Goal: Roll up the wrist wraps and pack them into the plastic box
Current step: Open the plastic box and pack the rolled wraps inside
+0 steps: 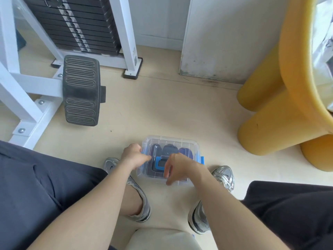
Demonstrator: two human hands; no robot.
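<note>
Shows a clear plastic box (173, 140) standing on the beige floor (162, 109) at 6 o'clock from frame centre, lid on. Reveals, through the lid, dark rolled wrist wraps (168, 149) packed side by side inside, black and deep purple. Bears a blue handle (158, 164) lying flat on the lid and a blue right latch (202, 160) sticking outward at the 3 o'clock end. Left hand (134, 156): placed at the 9 o'clock end of the box, fingers curled and clamped over that end at the blue left latch (143, 152). Right hand (180, 165): held over the lid at 3 o'clock of the handle, fingers apart and loosely extended toward 6 o'clock, closed on nothing; motion-blurred, so contact with the near rim not determinable. Left sneaker (142, 201), silver: at 7 o'clock of the box, just beside it. Right sneaker (224, 175), silver: at 4 o'clock of the box, near but apart. At 10 o'clock of frame centre: black ribbed foot plate (81, 91) mounted on a white machine frame (36, 83), with a black weight stack (75, 24) behind it at 11 o'clock. At 3 o'clock: yellow chair (270, 123) with thick round legs, well apart from the box. At 6 o'clock, on the bottom edge: cream seat pad (162, 239) between dark shorts (45, 186).
</note>
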